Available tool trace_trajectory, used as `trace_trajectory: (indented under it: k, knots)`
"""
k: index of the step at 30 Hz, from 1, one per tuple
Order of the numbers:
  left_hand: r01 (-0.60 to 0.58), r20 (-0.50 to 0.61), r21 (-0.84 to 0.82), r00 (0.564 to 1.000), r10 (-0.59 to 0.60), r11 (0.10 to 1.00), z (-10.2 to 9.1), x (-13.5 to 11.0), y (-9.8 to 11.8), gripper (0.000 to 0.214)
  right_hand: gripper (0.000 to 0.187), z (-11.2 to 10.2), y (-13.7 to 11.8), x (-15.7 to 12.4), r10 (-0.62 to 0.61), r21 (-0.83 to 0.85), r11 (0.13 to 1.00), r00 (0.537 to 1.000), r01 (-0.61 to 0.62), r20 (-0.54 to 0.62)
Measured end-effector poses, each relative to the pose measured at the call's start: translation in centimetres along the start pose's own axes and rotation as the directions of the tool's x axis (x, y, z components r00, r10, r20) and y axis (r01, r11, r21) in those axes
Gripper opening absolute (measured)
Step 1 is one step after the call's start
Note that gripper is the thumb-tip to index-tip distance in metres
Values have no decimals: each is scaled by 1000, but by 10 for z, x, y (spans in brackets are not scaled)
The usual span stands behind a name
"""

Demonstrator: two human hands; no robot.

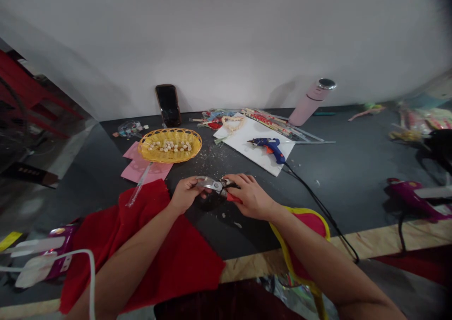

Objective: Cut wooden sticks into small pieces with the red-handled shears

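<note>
My right hand (pixel 251 198) is wrapped round the red handle of a pair of pruning shears (pixel 216 186), whose metal blades point left. At the blade end, my left hand (pixel 186 193) has its fingers pinched together. Something small and pale may be between them, but I cannot make it out. Both hands are low over the dark table, with pale crumbs scattered just beyond them. A yellow woven basket (pixel 169 158) holding several small whitish pieces sits beyond my left hand, partly on pink paper (pixel 155 173).
Beyond my right hand, a blue glue gun (pixel 270 148) lies on a white board (pixel 243 146), its cord trailing over the front edge. A pink flask (pixel 309 104) and a phone (pixel 168 104) stand near the wall. Red cloth (pixel 176 258) covers the front left.
</note>
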State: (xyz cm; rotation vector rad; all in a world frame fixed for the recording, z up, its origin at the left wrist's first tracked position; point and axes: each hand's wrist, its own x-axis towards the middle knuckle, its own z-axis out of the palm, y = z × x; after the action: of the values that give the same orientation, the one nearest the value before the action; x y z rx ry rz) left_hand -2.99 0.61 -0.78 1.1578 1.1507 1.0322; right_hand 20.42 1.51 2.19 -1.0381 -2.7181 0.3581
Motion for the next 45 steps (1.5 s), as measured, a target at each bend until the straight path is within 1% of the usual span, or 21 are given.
trace_trajectory:
  k: [4, 8, 15, 21, 24, 26, 28, 30, 34, 38, 43, 45]
  knots:
    - [-2, 12, 6, 1000, 2, 1000, 0, 0, 1, 14, 27, 2, 0, 0, 7, -21, 1000, 1000, -7, 8]
    - [-14, -11, 11, 1000, 14, 1000, 0, -1, 2, 13, 23, 4, -6, 1, 42, -34, 999, 999, -42, 3]
    - [-22, -31, -14, 999, 21, 1000, 1, 0, 0, 13, 22, 10, -13, 1, 95, -46, 994, 995, -95, 0]
    - [-39, -56, -14, 998, 38, 999, 3, -1, 5, 10, 25, 5, -10, 2, 54, -40, 998, 998, -55, -13]
    - [-19, -24, -62, 1000, 17, 998, 2, -2, 7, 9, 29, 0, -9, 3, 27, -31, 999, 1000, -28, -12]
    - [15, 14, -111, 1000, -14, 994, 0, -1, 8, 10, 32, -2, -8, 3, 12, -18, 1000, 1000, -12, -8]
    - [52, 49, -170, 998, -44, 984, -3, -1, 8, 14, 33, -4, -7, 3, -2, -7, 1000, 1000, 2, -9]
    - [82, 60, -220, 996, -70, 972, -5, 0, 7, 18, 33, -4, -5, 2, -4, -3, 1000, 1000, 4, -22]
    - [110, 32, -282, 994, -106, 953, -6, 0, 6, 23, 31, -1, 0, 1, 10, -9, 1000, 999, -10, -41]
    - [101, -15, -338, 994, -112, 936, -5, 1, 8, 27, 27, 3, 1, 0, 50, -23, 998, 996, -52, -73]
    - [81, -49, -348, 993, -104, 934, -5, 3, 8, 25, 22, 5, 2, 0, 83, -11, 996, 989, -85, -125]
    - [55, -75, -318, 994, -83, 946, -5, 3, 6, 23, 22, 5, 2, 0, 81, -7, 997, 989, -82, -127]
